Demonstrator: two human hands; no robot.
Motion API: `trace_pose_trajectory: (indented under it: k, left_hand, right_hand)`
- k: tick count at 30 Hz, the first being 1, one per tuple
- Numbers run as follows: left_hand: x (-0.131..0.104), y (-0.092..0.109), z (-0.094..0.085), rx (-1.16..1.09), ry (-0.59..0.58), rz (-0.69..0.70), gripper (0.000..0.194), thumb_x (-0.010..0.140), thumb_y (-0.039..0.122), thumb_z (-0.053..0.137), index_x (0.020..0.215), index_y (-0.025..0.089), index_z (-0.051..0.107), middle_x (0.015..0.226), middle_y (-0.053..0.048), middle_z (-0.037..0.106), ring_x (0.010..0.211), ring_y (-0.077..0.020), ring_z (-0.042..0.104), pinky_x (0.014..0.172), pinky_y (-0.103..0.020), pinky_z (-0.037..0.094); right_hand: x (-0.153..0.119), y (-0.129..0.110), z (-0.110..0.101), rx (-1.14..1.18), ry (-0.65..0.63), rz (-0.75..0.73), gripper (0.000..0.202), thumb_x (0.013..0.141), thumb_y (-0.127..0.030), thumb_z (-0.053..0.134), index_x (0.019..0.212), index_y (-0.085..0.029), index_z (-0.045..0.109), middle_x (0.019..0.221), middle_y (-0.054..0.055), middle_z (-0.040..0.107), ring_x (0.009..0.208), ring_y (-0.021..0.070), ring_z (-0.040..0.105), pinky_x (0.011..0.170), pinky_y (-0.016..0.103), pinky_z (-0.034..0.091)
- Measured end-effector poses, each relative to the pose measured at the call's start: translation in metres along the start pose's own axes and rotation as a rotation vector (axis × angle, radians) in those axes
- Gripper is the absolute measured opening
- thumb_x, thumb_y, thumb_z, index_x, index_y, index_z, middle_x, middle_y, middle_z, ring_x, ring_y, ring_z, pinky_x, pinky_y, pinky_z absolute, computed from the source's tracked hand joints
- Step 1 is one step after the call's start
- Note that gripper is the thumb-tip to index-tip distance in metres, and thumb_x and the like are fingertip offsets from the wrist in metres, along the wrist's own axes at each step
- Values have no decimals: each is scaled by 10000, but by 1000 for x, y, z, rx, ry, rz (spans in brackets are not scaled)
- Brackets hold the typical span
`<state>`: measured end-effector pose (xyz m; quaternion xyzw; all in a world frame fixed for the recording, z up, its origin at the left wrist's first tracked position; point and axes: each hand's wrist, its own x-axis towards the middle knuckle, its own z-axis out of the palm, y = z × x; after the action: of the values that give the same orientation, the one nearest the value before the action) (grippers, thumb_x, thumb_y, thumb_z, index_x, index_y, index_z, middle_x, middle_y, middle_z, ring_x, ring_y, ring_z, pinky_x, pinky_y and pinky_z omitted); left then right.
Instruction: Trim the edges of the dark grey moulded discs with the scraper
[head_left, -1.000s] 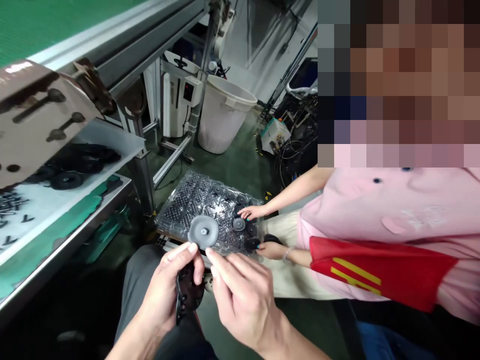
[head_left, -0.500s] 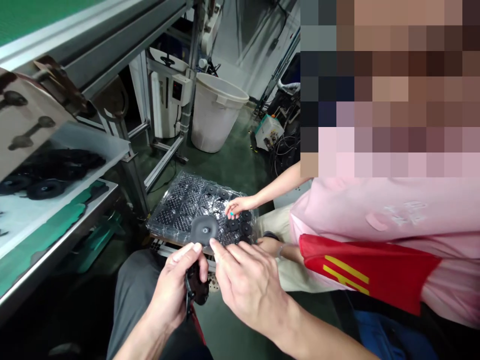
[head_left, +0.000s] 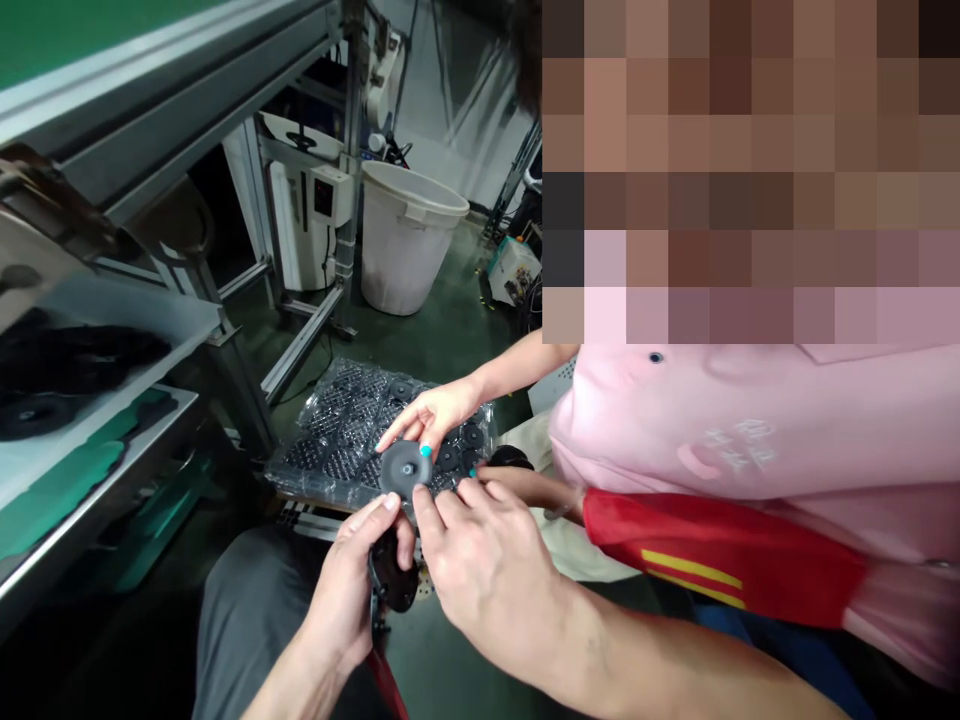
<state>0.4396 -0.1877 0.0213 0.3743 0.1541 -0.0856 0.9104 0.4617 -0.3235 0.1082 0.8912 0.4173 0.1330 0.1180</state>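
Between my two hands is a dark grey round disc [head_left: 396,464] with a small metal hub at its centre. My left hand [head_left: 349,575] is closed, its thumb at the disc's lower edge. A black plastic part [head_left: 397,578] with a strap-like piece hangs below those fingers. My right hand [head_left: 491,545] has its index fingertip against the disc's lower right edge; its other fingers are curled and its thumb is hidden. A co-worker's hand [head_left: 442,408] touches the disc's upper rim from the far side.
A clear blister tray [head_left: 315,470] with several black round parts lies beyond the disc. At left stands a translucent bin [head_left: 191,305] of black parts beside a metal bench. A white tub [head_left: 409,240] is behind. The co-worker in pink sits close on the right.
The co-worker's hand has moved left from over the tray to the disc. My hands still hold the disc, and the view has shifted slightly right.
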Motion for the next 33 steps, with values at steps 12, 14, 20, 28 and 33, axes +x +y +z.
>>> trace_pose_trajectory:
  k: [12,14,20,28,33]
  left_hand:
    - [11,1,19,-238,41,-73,242,751,351,897,805,163,753,744,-6,729,574,-121,580,628,-234,505]
    - [13,3,24,-236,40,-83,269,729,370,910,767,169,735,745,-2,728,550,-117,574,622,-241,516]
    - [19,6,40,-189,-26,-67,407,698,405,927,590,183,603,536,46,582,505,-111,532,598,-230,490]
    - [28,3,48,-125,0,-83,365,722,405,894,614,183,624,536,29,588,521,-125,534,567,-220,444]
    - [30,6,50,-119,6,-73,354,679,432,926,666,188,670,554,36,585,543,-127,531,576,-216,452]
  right_hand:
    - [9,4,3,-86,111,34,372,815,-165,699,1147,-23,787,909,192,798,803,329,748,708,437,623]
    - [9,6,5,-105,98,50,392,790,-170,712,1149,-34,792,913,192,800,813,329,753,718,431,625]
    - [11,16,5,-90,-2,106,446,834,-188,677,1218,26,752,963,239,790,857,353,759,738,459,625]
    - [18,25,-1,-93,-123,144,463,891,-194,680,1284,50,699,1023,288,768,966,386,746,816,511,622]
    - [16,24,4,-74,-121,163,442,885,-147,667,1281,46,694,991,282,772,925,357,760,813,493,624]
